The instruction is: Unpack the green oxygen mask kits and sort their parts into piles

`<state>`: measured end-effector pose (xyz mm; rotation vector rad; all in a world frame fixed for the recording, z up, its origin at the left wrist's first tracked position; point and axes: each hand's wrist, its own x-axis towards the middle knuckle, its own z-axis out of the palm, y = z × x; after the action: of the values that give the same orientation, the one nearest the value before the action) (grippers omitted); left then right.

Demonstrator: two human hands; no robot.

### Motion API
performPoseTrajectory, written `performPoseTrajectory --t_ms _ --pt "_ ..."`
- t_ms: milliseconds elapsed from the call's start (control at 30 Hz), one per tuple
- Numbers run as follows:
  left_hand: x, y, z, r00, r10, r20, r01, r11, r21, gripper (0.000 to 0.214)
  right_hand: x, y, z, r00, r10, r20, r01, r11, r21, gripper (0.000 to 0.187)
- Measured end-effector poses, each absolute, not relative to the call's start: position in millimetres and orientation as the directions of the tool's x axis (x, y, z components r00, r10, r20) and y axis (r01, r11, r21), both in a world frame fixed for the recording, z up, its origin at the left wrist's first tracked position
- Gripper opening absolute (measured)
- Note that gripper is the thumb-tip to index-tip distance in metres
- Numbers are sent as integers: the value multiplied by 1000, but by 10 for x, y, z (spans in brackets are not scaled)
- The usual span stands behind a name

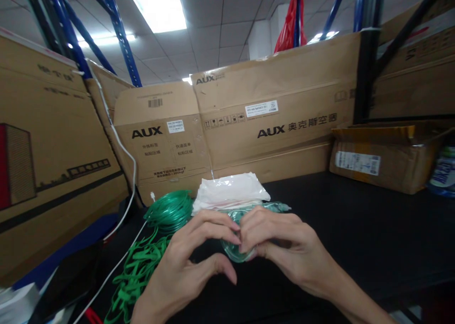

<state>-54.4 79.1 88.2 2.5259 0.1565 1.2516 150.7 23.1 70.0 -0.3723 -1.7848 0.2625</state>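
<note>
A small coil of clear green tubing [236,254] is pinched in my right hand [284,241], thumb below and curled fingers above. My left hand [194,260] is curved at the coil's left side, thumb well apart from the fingers. Its fingertips reach the coil's upper part and come close to my right fingers; whether they touch the tubing I cannot tell. Behind my hands lies a stack of white plastic packets [232,191]. More clear green tubing lies along its front edge, partly hidden by my right hand.
Left of the packets sits a larger green tubing coil [170,212], with a heap of green elastic bands [137,272] in front. A white cable [121,144] runs down the left. Cardboard panels [227,144] wall the black table [355,229]; an open carton [380,158] stands right.
</note>
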Motion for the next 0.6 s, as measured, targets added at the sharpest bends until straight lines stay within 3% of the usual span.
performPoseTrajectory --t_ms 133,300,600 --pt "-561 769 896 616 204 761 -35 -958 285 14 1518 247 707 -231 398 888 81 917 -390 15" --pt "-561 753 905 617 218 756 3 -961 275 15 1523 231 728 -269 408 873 94 913 -398 7" --pt "-533 816 878 603 292 742 49 -942 331 18 1518 239 730 -252 443 860 136 896 -422 10"
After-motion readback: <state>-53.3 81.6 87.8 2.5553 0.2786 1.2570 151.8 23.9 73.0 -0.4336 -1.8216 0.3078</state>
